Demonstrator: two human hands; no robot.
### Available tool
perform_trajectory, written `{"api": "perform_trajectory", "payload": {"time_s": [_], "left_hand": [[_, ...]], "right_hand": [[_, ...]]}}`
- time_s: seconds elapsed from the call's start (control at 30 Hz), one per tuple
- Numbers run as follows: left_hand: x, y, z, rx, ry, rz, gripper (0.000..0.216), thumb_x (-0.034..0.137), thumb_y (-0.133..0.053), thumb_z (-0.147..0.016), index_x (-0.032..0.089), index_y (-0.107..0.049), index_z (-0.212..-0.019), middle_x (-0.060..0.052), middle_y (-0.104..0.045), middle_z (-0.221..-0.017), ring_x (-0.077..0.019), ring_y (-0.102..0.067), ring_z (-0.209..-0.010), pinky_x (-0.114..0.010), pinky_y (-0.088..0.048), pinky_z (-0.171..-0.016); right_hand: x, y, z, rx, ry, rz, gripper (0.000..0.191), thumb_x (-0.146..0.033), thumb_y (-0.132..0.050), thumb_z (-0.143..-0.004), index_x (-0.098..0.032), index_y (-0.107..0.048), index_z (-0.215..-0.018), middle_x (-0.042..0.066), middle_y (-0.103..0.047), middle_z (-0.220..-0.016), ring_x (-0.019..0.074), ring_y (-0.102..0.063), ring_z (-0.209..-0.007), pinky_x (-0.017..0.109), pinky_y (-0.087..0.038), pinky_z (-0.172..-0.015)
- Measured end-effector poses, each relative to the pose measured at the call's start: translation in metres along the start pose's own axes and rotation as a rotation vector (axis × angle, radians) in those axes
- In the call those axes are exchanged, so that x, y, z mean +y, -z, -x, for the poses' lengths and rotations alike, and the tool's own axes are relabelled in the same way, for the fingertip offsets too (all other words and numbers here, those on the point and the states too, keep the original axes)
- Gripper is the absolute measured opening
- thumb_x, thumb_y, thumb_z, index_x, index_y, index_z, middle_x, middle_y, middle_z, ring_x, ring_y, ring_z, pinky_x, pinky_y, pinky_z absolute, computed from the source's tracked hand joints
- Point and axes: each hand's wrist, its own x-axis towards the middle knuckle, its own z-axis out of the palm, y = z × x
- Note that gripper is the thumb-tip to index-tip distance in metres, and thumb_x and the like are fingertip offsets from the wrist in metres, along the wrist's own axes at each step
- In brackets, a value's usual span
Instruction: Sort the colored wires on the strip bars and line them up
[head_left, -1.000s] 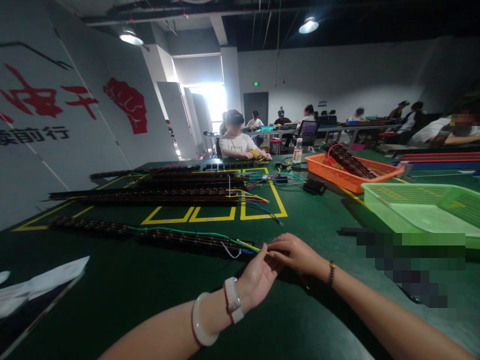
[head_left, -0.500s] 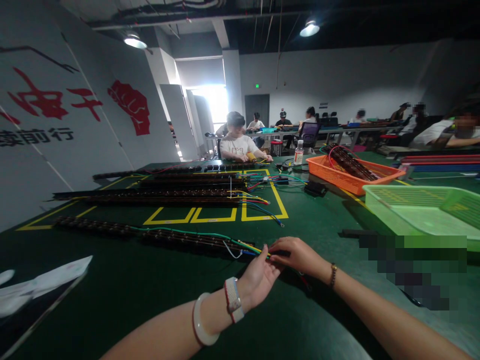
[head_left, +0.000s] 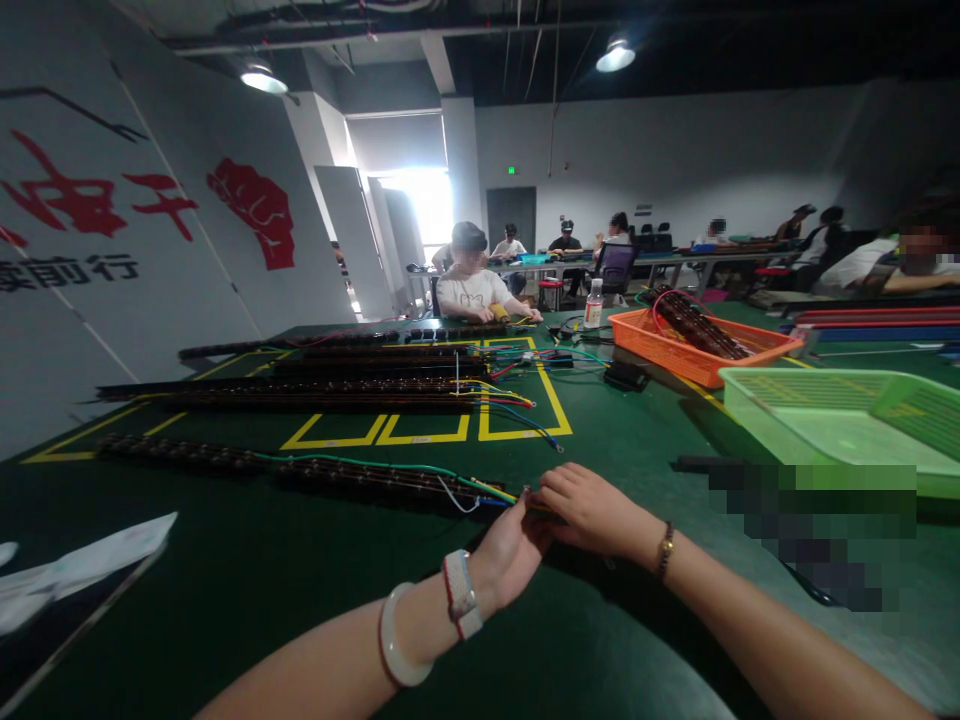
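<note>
A pale wall (head_left: 187, 335) with red lettering and a red fist emblem is rising along the left side, and a dark green table (head_left: 247, 610) is spreading out across the foreground. On the table's far side a co-worker (head_left: 472, 290) in a white top is sitting, and other people are sitting at tables farther back. The long dark bundle (head_left: 360, 475) is lying across the near part of the table, reaching from the left toward the middle, its right end just beside the person's hands. Beyond it, more dark bundles (head_left: 322, 395) are resting over yellow-taped outlines. To the right, a light green basket (head_left: 810, 388) is standing nearest, and an orange basket (head_left: 660, 353) is sitting just behind it, holding another dark bundle. The left hand (head_left: 510, 555), its palm partly turned up, is closing narrowly around the colored wires (head_left: 495, 490) leaving the long bundle's right end. The right hand (head_left: 600, 510) is meeting it there with fingers curled; its fingertips are hiding behind the left hand, so what they are holding cannot be told. A small bottle (head_left: 593, 305) is standing upright near the orange basket. A thin green wire (head_left: 420, 467) is running along the top of the long bundle, and a white tie (head_left: 454, 497) is looping near that bundle's right end.
</note>
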Motion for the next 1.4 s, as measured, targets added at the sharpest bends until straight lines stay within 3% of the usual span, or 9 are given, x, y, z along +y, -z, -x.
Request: {"api": "perform_trajectory", "payload": {"time_s": [0.17,0.6,0.77,0.93,1.17,1.4], "left_hand": [[0.000,0.001,-0.001,0.024,0.015,0.016,0.021,0.021,-0.047,-0.090,0.012,-0.057,-0.074,-0.004,-0.059,-0.075,-0.0101,-0.055,-0.070,-0.023,-0.045,-0.071],[-0.001,0.002,-0.001,-0.008,0.010,0.020,0.019,0.021,-0.049,-0.088,0.013,-0.056,-0.072,-0.002,-0.060,-0.071,-0.0101,-0.057,-0.069,-0.022,-0.045,-0.072],[-0.003,0.002,0.000,-0.041,-0.017,-0.045,0.021,0.031,-0.055,-0.085,0.013,-0.058,-0.075,-0.004,-0.061,-0.075,-0.0119,-0.058,-0.073,-0.025,-0.045,-0.077],[0.000,-0.004,0.006,-0.107,-0.015,-0.097,0.028,0.040,-0.053,-0.084,0.013,-0.061,-0.085,-0.009,-0.064,-0.090,-0.0176,-0.058,-0.094,-0.032,-0.041,-0.092],[0.000,-0.006,0.010,-0.043,-0.054,-0.199,0.023,0.037,-0.054,-0.084,0.014,-0.058,-0.085,-0.011,-0.064,-0.096,-0.0192,-0.059,-0.099,-0.036,-0.040,-0.097],[-0.001,-0.006,0.011,-0.030,-0.064,-0.233,0.019,0.034,-0.050,-0.088,0.016,-0.053,-0.088,-0.011,-0.064,-0.101,-0.0203,-0.060,-0.099,-0.041,-0.042,-0.096]], "right_hand": [[-0.006,0.001,-0.002,0.005,0.053,0.124,0.013,-0.018,-0.049,-0.087,-0.013,-0.059,-0.093,0.007,-0.056,-0.086,0.0186,-0.049,-0.078,0.034,-0.037,-0.073],[-0.020,-0.006,0.000,-0.022,-0.003,0.225,0.009,-0.013,-0.050,-0.085,-0.012,-0.058,-0.090,0.008,-0.056,-0.080,0.0183,-0.050,-0.071,0.030,-0.034,-0.055],[-0.010,-0.006,0.000,0.019,-0.096,0.061,0.011,-0.021,-0.050,-0.089,-0.016,-0.060,-0.089,0.005,-0.058,-0.082,0.0157,-0.052,-0.072,0.026,-0.037,-0.058],[0.004,-0.012,0.001,0.096,-0.223,-0.090,0.017,-0.029,-0.047,-0.092,-0.018,-0.060,-0.088,0.004,-0.059,-0.081,0.0148,-0.054,-0.076,0.024,-0.041,-0.063],[0.012,-0.014,0.003,0.099,-0.354,-0.339,0.018,-0.032,-0.050,-0.091,-0.018,-0.061,-0.087,0.002,-0.062,-0.080,0.0137,-0.058,-0.074,0.023,-0.042,-0.065],[0.024,-0.013,0.002,0.123,-0.342,-0.571,0.012,-0.022,-0.053,-0.088,-0.018,-0.064,-0.092,0.002,-0.065,-0.086,0.0136,-0.060,-0.081,0.023,-0.045,-0.072]]}}
